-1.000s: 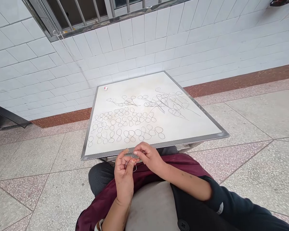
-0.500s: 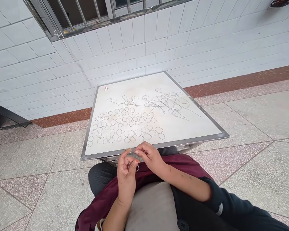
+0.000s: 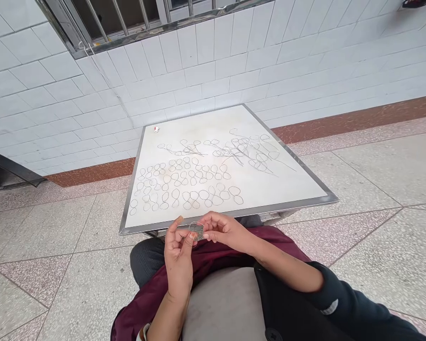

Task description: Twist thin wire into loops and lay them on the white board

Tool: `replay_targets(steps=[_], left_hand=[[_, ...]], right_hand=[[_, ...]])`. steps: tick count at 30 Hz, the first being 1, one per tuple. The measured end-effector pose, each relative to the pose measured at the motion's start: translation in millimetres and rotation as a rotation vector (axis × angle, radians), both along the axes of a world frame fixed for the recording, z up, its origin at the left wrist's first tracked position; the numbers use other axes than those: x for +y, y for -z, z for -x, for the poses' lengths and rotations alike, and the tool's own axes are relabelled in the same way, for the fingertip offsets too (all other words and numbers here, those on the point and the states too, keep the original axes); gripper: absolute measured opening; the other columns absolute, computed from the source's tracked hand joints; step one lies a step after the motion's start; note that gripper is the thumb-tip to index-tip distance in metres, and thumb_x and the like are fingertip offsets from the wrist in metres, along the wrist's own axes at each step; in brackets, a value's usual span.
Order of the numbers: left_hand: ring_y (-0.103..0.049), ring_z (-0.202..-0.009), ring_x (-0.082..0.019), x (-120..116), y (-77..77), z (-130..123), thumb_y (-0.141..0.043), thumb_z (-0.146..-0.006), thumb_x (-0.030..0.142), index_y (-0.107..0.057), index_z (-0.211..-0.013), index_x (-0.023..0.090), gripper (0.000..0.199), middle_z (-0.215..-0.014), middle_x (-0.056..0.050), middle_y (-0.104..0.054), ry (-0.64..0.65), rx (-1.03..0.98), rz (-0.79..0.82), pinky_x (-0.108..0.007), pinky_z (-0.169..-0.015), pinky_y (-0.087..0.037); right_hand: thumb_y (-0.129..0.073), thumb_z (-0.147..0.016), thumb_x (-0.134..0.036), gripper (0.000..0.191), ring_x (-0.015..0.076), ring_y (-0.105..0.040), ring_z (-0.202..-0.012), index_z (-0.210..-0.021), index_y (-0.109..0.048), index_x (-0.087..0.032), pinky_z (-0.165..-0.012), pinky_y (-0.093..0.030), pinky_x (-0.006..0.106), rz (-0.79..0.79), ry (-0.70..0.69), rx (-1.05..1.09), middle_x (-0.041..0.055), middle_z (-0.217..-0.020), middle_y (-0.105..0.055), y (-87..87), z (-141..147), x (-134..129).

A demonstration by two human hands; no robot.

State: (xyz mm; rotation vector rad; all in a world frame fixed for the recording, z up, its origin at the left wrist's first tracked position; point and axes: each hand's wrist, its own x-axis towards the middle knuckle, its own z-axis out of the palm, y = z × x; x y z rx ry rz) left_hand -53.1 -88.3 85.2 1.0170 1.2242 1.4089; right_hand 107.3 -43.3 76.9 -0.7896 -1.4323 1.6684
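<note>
Between my two hands, just off the table's near edge, is a thin wire piece (image 3: 196, 223) bent into a loop. My left hand (image 3: 179, 253) pinches it between thumb and fingers, with the index finger raised. At the loop's right side, the thumb and fingers of my right hand (image 3: 226, 231) close on the same wire. On the white table (image 3: 277, 189), several figure-eight wire shapes (image 3: 236, 195) lie in rows at the near left. Several looped wires with long straight ends (image 3: 259, 161) lie in a tangle farther back and to the right.
A small red-and-white item (image 3: 156, 129) sits at the table's far left corner. The table's grey metal edge (image 3: 287, 205) is just beyond my hands. Behind it stands a white tiled wall (image 3: 199, 71) with a barred window above.
Both hands have moved slightly apart, my left hand a little to the left. The wire between them has turned, and its loop now shows above the fingers.
</note>
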Motion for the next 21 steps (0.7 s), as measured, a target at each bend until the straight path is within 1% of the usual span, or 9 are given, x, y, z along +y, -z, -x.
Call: replay_targets(steps=[3, 7, 11, 15, 18, 19, 21], left_hand=[[-0.055, -0.07, -0.009, -0.3, 0.1, 0.6, -0.063, -0.087, 0.028, -0.049, -0.128, 0.024, 0.043, -0.076, 0.004, -0.06, 0.013, -0.011, 0.001, -0.025, -0.08, -0.047], [-0.057, -0.072, -0.011, -0.4, -0.7, 3.4, -0.064, -0.086, 0.03, -0.048, -0.13, 0.023, 0.047, -0.077, 0.003, -0.062, 0.037, 0.006, 0.006, -0.027, -0.08, -0.048], [-0.058, -0.075, -0.013, -0.7, -0.8, 4.6, -0.063, -0.086, 0.029, -0.047, -0.131, 0.023, 0.048, -0.077, 0.003, -0.062, 0.071, 0.065, -0.003, -0.029, -0.083, -0.047], [-0.058, -0.077, -0.013, -1.9, -1.4, 0.5, -0.064, -0.086, 0.028, -0.048, -0.13, 0.023, 0.047, -0.078, 0.002, -0.062, 0.09, 0.118, -0.002, -0.027, -0.081, -0.046], [-0.058, -0.077, -0.012, -1.9, -1.9, -1.6, -0.064, -0.085, 0.026, -0.049, -0.13, 0.024, 0.047, -0.078, 0.003, -0.061, 0.093, 0.139, -0.003, -0.026, -0.082, -0.045], [-0.058, -0.078, -0.012, -1.4, -1.9, -1.1, -0.064, -0.085, 0.026, -0.049, -0.13, 0.025, 0.047, -0.078, 0.003, -0.061, 0.093, 0.139, -0.002, -0.026, -0.083, -0.045], [-0.057, -0.078, -0.012, 0.1, -1.6, 1.7, -0.064, -0.085, 0.026, -0.049, -0.131, 0.025, 0.049, -0.077, 0.003, -0.06, 0.11, 0.141, 0.006, -0.028, -0.085, -0.045]], right_hand=[[-0.07, -0.079, -0.035, 0.029, 0.0091, -0.052, -0.065, -0.1, -0.059, -0.019, -0.064, -0.044, 0.025, 0.039, 0.028, 0.022, -0.003, -0.078, -0.054, 3.9, 2.0, -0.9], [-0.066, -0.082, -0.034, 0.023, 0.0101, -0.051, -0.071, -0.099, -0.061, -0.019, -0.068, -0.044, 0.026, -0.007, 0.051, -0.019, -0.0015, -0.082, -0.056, 3.6, 2.5, -1.4], [-0.057, -0.089, -0.038, 0.021, 0.0092, -0.047, -0.064, -0.098, -0.061, -0.019, -0.059, -0.041, 0.023, -0.05, 0.078, -0.077, -0.0011, -0.08, -0.056, 1.4, 3.2, -3.1], [-0.055, -0.089, -0.041, 0.023, 0.0077, -0.043, -0.054, -0.092, -0.059, -0.019, -0.051, -0.037, 0.021, -0.076, 0.21, -0.146, -0.0031, -0.072, -0.052, 3.2, 11.3, -8.5], [-0.051, -0.091, -0.042, 0.022, 0.0066, -0.039, -0.047, -0.091, -0.056, -0.02, -0.045, -0.034, 0.02, -0.045, 0.288, -0.151, -0.0052, -0.067, -0.047, 5.7, 16.5, -11.7], [-0.051, -0.091, -0.041, 0.021, 0.0066, -0.039, -0.047, -0.091, -0.056, -0.021, -0.045, -0.035, 0.02, -0.051, 0.294, -0.162, -0.005, -0.068, -0.047, 6.0, 16.7, -11.8], [-0.052, -0.091, -0.039, 0.02, 0.0078, -0.045, -0.052, -0.09, -0.058, -0.021, -0.047, -0.038, 0.02, -0.132, 0.288, -0.204, -0.0026, -0.072, -0.052, 5.5, 14.7, -10.3]])
